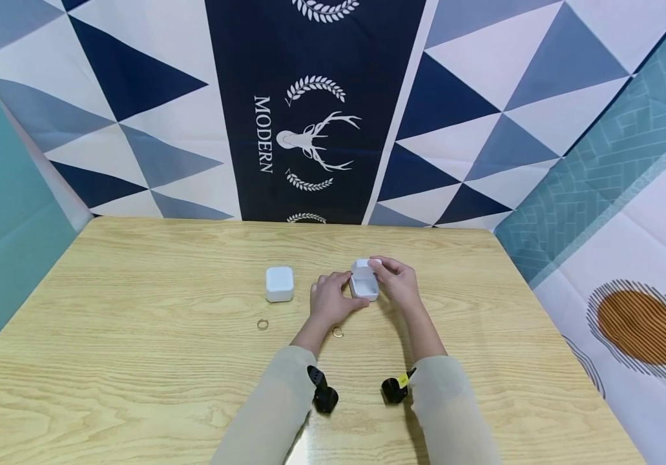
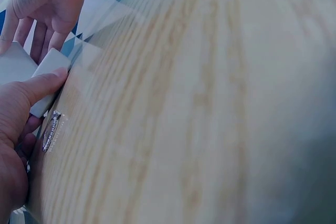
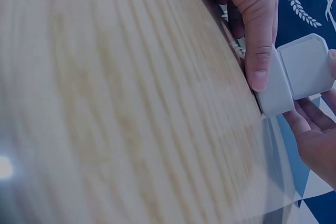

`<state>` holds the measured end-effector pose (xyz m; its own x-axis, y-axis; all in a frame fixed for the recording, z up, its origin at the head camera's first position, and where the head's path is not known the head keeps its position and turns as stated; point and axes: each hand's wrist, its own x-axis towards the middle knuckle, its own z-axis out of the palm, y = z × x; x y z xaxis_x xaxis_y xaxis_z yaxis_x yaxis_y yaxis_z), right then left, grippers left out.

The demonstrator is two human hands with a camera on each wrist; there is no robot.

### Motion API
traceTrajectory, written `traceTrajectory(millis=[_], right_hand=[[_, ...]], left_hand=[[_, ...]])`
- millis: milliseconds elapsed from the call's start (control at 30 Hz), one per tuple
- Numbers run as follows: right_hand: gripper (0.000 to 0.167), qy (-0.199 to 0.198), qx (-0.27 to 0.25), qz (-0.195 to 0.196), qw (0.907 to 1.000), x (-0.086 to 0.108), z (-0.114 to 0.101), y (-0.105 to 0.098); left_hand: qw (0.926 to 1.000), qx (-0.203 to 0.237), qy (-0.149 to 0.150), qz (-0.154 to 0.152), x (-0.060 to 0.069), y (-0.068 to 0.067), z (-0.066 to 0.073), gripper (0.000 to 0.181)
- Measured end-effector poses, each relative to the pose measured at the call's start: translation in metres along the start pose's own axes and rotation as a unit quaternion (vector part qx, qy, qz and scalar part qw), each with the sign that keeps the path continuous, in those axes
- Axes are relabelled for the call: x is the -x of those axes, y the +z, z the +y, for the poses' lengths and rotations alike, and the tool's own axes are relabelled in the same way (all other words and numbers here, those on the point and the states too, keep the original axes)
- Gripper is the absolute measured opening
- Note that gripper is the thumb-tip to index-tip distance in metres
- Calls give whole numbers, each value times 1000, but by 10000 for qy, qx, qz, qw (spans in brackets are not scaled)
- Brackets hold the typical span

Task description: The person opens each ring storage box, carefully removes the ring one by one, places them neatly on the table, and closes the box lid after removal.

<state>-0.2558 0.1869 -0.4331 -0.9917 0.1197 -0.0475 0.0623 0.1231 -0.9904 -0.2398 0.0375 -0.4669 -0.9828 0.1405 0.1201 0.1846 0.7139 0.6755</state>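
A small white ring box [image 1: 365, 289] stands on the table with its hinged lid [image 3: 307, 66] raised; its inside looks pale in the head view. My left hand [image 1: 331, 300] grips the base from the left, thumb along the front edge and fingers at the far side. The raised lid is pinched by my right hand [image 1: 400, 282], thumb on its inner face and fingers behind it. Just below the left hand lies a small ring [image 1: 334, 334], which shows a sparkling band [image 2: 51, 132] in the left wrist view. Farther left is a second, gold-coloured ring [image 1: 258, 325].
To the left of the hands, a closed white box [image 1: 279, 284] stands behind the gold-coloured ring. The wooden table [image 1: 135, 336] ends at a patterned cloth backdrop [image 1: 309, 161]. Both forearms wear black wrist cameras over pale sleeves [image 1: 277, 400].
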Motion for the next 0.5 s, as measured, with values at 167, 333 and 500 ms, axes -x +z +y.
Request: traceTrajectory(millis=[167,333,500], right_hand=[[44,33,-39,74,10000,0,2,2],[41,-39,-68,119,9999,1,3,2],[40,-64,3,150,9999,4,3,1]], left_hand=[[10000,35,30,17,0,0,-1,76],[10000,45,11,3,0,-1,-2,76],[10000,63,28,-8,0,-1,-1,77]])
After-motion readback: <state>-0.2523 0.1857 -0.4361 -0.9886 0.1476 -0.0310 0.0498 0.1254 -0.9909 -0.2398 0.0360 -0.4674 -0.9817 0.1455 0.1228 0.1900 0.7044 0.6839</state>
